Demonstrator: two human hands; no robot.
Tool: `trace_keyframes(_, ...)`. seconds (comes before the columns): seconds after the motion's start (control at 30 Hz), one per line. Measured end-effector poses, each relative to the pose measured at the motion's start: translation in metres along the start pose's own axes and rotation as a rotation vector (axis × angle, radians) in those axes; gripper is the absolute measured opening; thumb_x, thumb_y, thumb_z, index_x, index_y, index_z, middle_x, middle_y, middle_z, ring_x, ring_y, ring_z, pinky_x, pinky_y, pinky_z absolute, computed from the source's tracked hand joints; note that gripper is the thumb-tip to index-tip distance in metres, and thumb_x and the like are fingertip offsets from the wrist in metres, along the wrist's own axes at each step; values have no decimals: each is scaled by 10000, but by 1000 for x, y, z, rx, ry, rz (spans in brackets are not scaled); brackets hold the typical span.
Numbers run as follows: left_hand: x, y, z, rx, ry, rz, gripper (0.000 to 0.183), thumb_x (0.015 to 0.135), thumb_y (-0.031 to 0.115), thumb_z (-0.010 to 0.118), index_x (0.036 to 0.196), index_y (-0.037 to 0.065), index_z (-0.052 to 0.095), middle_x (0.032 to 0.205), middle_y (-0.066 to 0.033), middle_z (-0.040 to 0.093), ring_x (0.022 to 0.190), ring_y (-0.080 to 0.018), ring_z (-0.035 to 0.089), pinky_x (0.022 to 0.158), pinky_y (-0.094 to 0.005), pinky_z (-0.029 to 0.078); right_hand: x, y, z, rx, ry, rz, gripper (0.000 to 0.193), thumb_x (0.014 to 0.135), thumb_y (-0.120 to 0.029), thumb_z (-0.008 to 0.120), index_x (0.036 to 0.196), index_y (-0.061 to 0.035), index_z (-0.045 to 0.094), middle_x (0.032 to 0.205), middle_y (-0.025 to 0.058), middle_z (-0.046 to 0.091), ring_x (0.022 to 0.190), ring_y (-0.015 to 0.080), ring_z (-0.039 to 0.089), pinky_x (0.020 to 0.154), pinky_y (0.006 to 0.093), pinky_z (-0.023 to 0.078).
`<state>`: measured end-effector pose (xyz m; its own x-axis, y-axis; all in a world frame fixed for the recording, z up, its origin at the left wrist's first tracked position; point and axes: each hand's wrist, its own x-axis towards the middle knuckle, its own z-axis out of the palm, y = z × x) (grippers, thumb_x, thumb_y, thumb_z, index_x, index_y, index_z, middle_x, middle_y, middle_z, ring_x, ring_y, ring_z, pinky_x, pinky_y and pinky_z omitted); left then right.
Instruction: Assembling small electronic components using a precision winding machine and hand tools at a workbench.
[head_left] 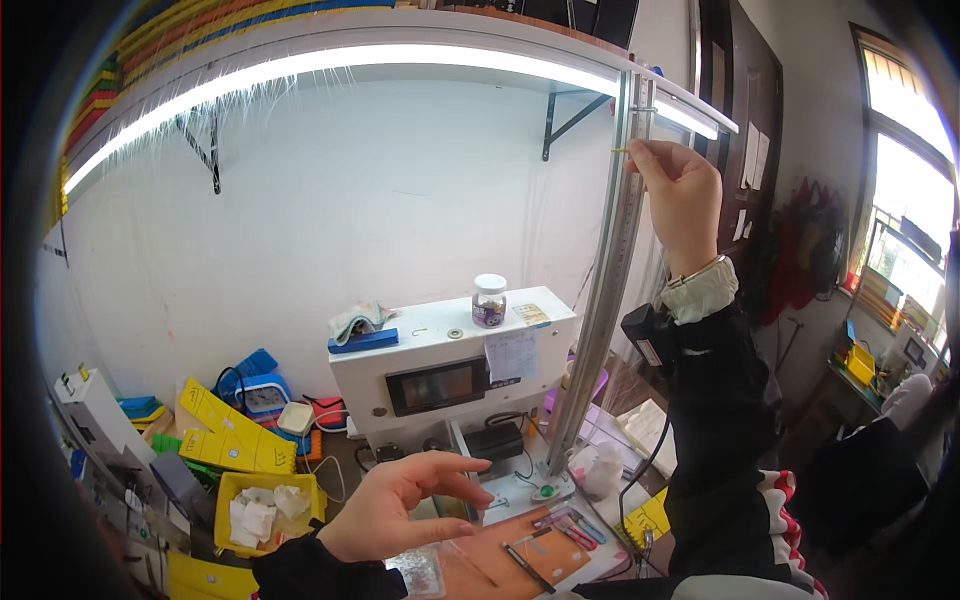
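Observation:
High up at the right, my right hand (686,195) is closed in a pinch. A short, thin yellowish piece (620,150) sticks out to the left from its thumb and fingertip. The pinch is right beside a tall metal post (622,225) with a ruler scale along it; whether the fingers touch the post I cannot tell. Low in the middle, my left hand (400,508) is open above the bench, thumb and fingers apart, with nothing visible between them. Behind it stands a white machine (450,340) with a dark screen (437,387).
A jar with a white lid (489,300) and a cloth (360,322) sit on the machine. Thin pale strands hang from the lit shelf (400,55). A yellow bin (225,500) holds crumpled white tissue. Pens (575,530) lie on an orange mat (500,525).

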<state>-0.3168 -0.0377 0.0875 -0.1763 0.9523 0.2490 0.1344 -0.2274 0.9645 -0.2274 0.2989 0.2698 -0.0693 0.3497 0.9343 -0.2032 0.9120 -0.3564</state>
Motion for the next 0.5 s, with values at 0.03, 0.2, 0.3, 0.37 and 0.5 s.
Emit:
trace_keyframes(0.03,-2,-5,0,1,-10,4,575,867,39,745,1386,14,499,1132,-134,684,1101,-184,638,1035,-341,451,-4,-2,-6,-8,7,-3,210,906,-209,723,936,-5,762,810,71,736,600,62,591,548,238,453)
trace_keyframes(0.2,-17,-30,-2,-146,8,-52,466,885,20,717,1320,-13,554,1111,-135,681,1096,-186,643,1011,-332,474,-57,-15,-28,313,-80,240,185,971,-121,636,1088,-19,737,794,53,721,544,9,506,486,185,374)
trace_keyframes(0.3,-27,-49,-1,-205,56,-135,408,904,18,693,1291,-26,571,1110,-135,681,1086,-190,652,981,-323,491,-128,-7,-35,303,-143,386,231,991,-104,603,1178,-6,697,765,29,694,503,-12,401,458,162,313)
trace_keyframes(0.37,-33,-70,6,-293,102,-155,387,911,9,679,1281,-34,571,1113,-131,681,1080,-191,656,960,-315,498,-187,0,-43,389,-174,499,260,998,-84,580,1232,-8,665,766,23,685,498,-18,384,454,158,287)
trace_keyframes(0.5,-29,-90,20,-398,38,-218,360,908,1,675,1253,-42,579,1113,-120,679,1071,-188,658,929,-306,499,-287,-1,-62,405,-154,770,299,1007,-79,554,1292,-3,604,780,16,671,501,-28,367,458,156,260)
